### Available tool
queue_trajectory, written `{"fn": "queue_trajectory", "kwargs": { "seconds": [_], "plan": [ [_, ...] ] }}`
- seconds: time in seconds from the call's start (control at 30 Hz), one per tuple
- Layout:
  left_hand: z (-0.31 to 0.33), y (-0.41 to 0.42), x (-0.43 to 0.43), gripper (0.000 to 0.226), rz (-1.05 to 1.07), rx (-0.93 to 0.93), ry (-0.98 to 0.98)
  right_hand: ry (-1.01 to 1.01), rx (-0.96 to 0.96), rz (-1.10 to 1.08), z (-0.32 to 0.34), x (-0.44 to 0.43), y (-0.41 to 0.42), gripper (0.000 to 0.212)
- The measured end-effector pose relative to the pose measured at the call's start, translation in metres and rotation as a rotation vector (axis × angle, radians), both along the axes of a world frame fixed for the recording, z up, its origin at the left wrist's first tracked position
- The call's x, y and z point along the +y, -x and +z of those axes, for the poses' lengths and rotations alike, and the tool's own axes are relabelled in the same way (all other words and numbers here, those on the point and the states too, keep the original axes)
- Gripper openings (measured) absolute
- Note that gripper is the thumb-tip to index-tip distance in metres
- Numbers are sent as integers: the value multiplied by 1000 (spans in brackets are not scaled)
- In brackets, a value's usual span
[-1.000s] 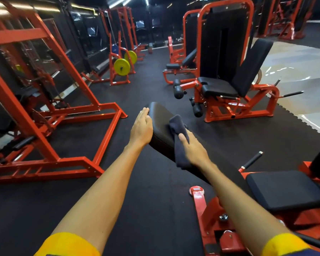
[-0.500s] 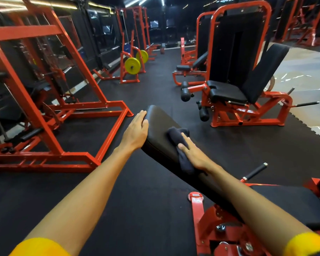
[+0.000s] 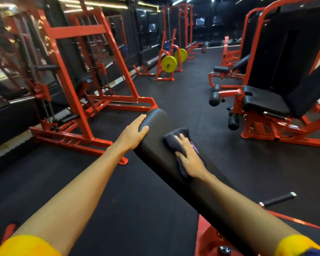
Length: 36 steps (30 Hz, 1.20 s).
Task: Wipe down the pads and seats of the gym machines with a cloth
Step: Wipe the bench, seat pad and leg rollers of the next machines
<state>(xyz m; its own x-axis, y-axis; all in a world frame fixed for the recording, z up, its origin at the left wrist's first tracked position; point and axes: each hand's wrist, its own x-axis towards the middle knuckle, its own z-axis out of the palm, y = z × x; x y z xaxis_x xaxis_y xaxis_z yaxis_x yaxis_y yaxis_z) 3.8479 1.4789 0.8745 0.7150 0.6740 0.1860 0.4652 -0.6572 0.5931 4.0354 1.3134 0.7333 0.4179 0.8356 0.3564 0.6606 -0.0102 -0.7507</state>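
1. A commercial gym: red steel-framed machines fill the frame, with a tall rack (image 3: 78, 71) at upper left.
2. Yellow weight plates (image 3: 169, 64) hang on a stand at upper centre.
3. A padded seat machine (image 3: 264, 100) stands at right on black rubber flooring (image 3: 183, 93).

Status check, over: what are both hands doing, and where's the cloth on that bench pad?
Left hand flat against top end of pad. Right hand pressing cloth flat on pad's upper face. Nothing else visible on the pad.
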Motion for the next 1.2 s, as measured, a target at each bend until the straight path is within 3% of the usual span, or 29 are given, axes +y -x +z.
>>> {"fn": "queue_trajectory", "kwargs": {
  "seconds": [0.13,0.23,0.33,0.5,0.6,0.73,0.9,1.03,1.2],
  "plan": [
    [3,-2,-23,57,126,105,-165,114,141,-58,9,35,-48,62],
    [6,-18,-42,61,155,326,-468,101,223,-54,53,81,-55,56],
    [6,-44,-56,67,142,534,-733,13,152,42,71,90,-29,55],
    [-17,-75,-67,66,14,715,-781,-15,6,72,7,32,-42,58],
    [-38,-76,-70,68,35,797,-813,106,113,11,-12,26,-80,57],
    [-42,-79,-68,73,76,795,-858,260,275,-38,23,61,-94,52],
    [-42,-84,-68,74,72,774,-882,165,247,31,80,112,-76,49],
    [-42,-84,-67,71,65,767,-882,183,199,-10,46,83,-87,48],
    [-47,-85,-64,71,78,772,-898,380,330,-151,-16,49,-117,58]
  ]
}}
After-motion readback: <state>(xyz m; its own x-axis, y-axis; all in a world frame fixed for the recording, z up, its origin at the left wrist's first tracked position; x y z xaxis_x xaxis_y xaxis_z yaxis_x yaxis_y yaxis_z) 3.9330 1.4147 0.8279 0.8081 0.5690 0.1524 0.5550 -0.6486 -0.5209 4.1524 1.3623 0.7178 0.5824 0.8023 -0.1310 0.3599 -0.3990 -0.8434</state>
